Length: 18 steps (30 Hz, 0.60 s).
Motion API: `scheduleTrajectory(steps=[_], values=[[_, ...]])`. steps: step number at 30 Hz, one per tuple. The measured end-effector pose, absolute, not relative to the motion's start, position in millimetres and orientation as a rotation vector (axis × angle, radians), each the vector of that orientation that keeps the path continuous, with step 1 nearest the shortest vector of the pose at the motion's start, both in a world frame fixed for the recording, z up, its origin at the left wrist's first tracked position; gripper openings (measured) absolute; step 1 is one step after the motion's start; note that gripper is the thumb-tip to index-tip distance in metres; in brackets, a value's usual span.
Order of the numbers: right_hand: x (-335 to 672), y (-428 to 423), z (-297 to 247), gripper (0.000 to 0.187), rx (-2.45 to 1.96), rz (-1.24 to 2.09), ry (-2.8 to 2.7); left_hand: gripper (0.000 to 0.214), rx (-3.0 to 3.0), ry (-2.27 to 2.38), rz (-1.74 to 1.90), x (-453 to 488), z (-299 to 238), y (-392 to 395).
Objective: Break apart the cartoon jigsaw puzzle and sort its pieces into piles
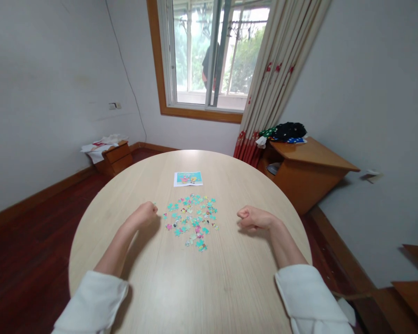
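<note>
Several loose jigsaw pieces (191, 218), mostly teal with some pink, lie scattered in the middle of a round pale wooden table (195, 287). Beyond them lies a small picture card (188, 178). My left hand (144, 215) rests on the table just left of the pieces, curled into a fist; a tiny bit of teal shows at its fingertips, too small to name. Right of the pieces, my right hand (252, 218) sits on the table as a closed fist with nothing visible in it. Both arms wear white sleeves.
A wooden desk (306, 171) with dark clothes on it stands right of the table beside a curtain (278, 79). A low wooden cabinet (116, 155) with papers sits at the left wall. A person stands outside the window (209, 60).
</note>
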State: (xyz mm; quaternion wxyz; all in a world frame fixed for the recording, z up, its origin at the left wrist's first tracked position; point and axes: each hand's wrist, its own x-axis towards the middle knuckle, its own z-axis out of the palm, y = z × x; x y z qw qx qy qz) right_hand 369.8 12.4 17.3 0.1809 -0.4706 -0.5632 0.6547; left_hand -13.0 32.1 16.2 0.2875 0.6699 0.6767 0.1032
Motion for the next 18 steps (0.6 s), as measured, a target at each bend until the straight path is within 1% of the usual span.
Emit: scheduleTrajectory(steps=[4,7,9,11,12,13,14,16,18], values=[[371,14,9,0.065,-1.123,1.965,-1.419,0.043,1.645,1.456,0.226,-23,20,25],[364,20,3,0.067,-0.981,1.853,-1.286,0.056,1.370,1.030,0.392,-35,11,23],[352,28,0,0.063,-0.931,1.627,-1.187,0.056,1.196,0.831,0.738,-37,4,23],[335,38,-2,0.051,-0.938,1.344,-1.147,0.042,1.007,0.712,1.178,-32,2,23],[326,43,-3,0.041,-0.987,1.230,-1.184,0.038,0.921,0.685,1.308,-27,4,23],[316,47,-4,0.031,-1.062,1.120,-1.266,0.043,0.849,0.671,1.368,-21,7,22],[306,51,-6,0.025,-1.127,0.998,-1.368,0.053,0.798,0.658,1.397,-15,10,22],[290,55,-11,0.028,-1.237,0.774,-1.598,0.063,0.754,0.688,1.339,-4,15,23],[278,56,-16,0.033,-1.317,0.598,-1.826,0.060,0.769,0.781,1.311,4,15,24]])
